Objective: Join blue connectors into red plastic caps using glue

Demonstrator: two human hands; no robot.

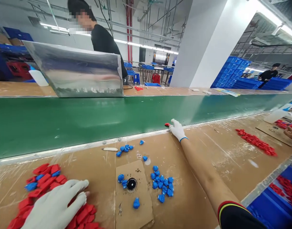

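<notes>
My left hand (pixel 56 203), in a white glove, rests over a pile of red pieces (pixel 44 181) at the lower left, its fingers apart. A few blue pieces lie among the red ones. My right hand (pixel 177 129), also gloved, reaches to the near edge of the green belt (pixel 146 111), its fingertips on a small red piece (pixel 167 124). Between my hands, a cardboard sheet (pixel 130 171) carries a round black-centred part (pixel 131 184) and several blue pieces (pixel 136 203). More blue pieces (pixel 163 183) are grouped to its right.
A white pointed tool (pixel 110 149) lies near the belt. Further right are a row of red pieces (pixel 255 141), another person's hand (pixel 291 132) and a blue bin (pixel 272 203). A metallic panel (pixel 81 70) stands across the belt, with a person (pixel 105 41) behind it.
</notes>
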